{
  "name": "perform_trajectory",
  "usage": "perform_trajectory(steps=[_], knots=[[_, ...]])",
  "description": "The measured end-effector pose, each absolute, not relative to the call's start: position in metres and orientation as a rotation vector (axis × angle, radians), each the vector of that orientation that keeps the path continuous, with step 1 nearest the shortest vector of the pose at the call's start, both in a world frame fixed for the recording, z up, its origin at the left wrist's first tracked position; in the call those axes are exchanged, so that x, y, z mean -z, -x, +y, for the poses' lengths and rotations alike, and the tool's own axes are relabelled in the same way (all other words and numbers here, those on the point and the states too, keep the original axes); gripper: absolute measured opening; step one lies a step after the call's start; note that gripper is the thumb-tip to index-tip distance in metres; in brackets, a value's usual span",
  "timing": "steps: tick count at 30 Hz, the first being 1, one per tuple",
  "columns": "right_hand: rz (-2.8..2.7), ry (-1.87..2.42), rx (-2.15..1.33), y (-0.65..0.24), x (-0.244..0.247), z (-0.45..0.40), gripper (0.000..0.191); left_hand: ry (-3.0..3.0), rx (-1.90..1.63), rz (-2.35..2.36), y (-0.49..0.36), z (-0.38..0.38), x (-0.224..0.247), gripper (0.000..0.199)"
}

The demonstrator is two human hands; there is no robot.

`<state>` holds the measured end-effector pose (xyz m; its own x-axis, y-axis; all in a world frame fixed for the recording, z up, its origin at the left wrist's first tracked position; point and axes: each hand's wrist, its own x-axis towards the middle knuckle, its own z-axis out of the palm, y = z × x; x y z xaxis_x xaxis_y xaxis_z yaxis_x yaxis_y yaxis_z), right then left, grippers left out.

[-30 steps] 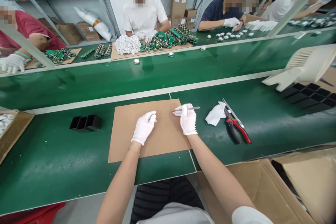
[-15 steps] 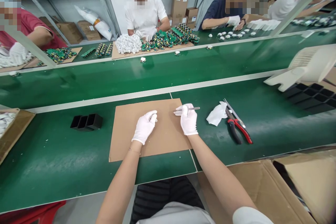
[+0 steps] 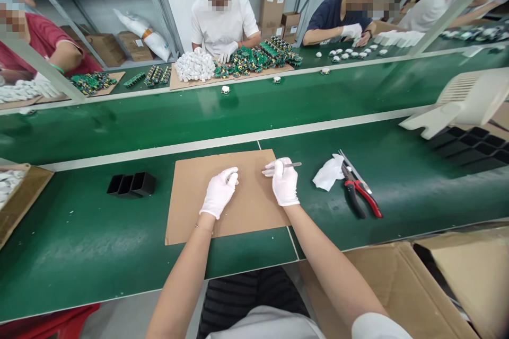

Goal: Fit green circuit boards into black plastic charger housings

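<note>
white-gloved right hand (image 3: 284,183) grips tweezers (image 3: 295,164) — left hand (image 3: 220,190) (curled, grip unclear) over cardboard (image 3: 186,201).

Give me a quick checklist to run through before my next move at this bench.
1. Left hand and right hand both gloved: ok.
2. Slim metal tool held in the right hand: ok.
3. Left hand's grip free of any small part: cannot tell, curled fingers hide it.
4. Cardboard sheet lying flat: ok.
5. Pliers off the sheet, to its right: ok.
</note>
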<state>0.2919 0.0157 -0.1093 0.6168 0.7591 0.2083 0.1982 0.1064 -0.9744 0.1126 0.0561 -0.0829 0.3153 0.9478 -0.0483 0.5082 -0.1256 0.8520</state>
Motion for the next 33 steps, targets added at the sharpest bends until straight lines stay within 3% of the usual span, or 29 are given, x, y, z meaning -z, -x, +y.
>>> perform_trajectory(steps=[33], knots=[[-0.905,1.496,-0.435,-0.2886,0.1107,0.0070,0.022,-1.761,-0.637,1.310,-0.1122,0.0556,0.0808,0.036]])
